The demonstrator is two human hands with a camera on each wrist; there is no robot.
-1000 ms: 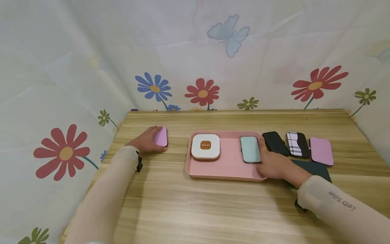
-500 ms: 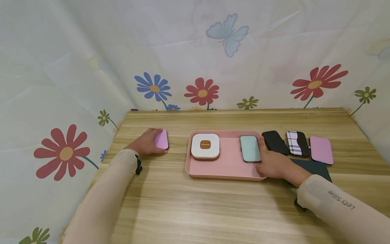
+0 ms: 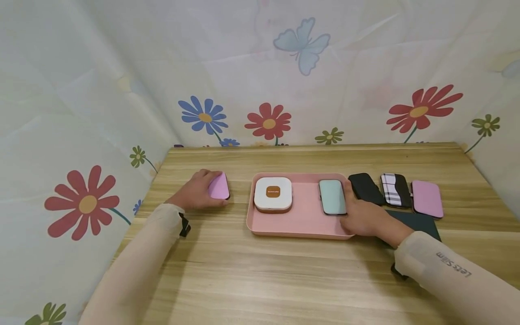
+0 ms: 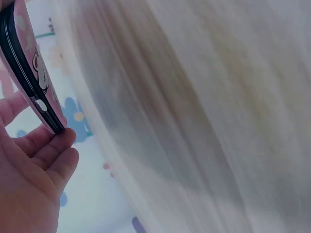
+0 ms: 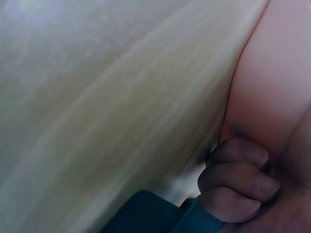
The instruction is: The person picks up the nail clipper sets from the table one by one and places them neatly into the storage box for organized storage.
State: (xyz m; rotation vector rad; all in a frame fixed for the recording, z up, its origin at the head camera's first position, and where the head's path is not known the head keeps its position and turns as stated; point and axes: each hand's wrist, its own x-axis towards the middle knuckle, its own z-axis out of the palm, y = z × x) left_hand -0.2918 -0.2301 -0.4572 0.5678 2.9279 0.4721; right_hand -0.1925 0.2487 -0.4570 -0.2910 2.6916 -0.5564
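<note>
My left hand grips a small pink case on the wooden table, left of the pink tray. In the left wrist view the pink case shows a black edge and a cartoon print, pinched between thumb and fingers. My right hand holds the tray's right rim, thumb beside a mint-green case lying in the tray. Its fingers curl under the tray wall. A white square box with an orange label sits in the tray's left half.
Right of the tray lie a black case, a plaid case and another pink case in a row. A dark green flat item lies under my right wrist. Flowered cloth walls close in the table.
My left hand has slid the pink case a little to the right, toward the tray. The right hand stays at the tray's rim.
</note>
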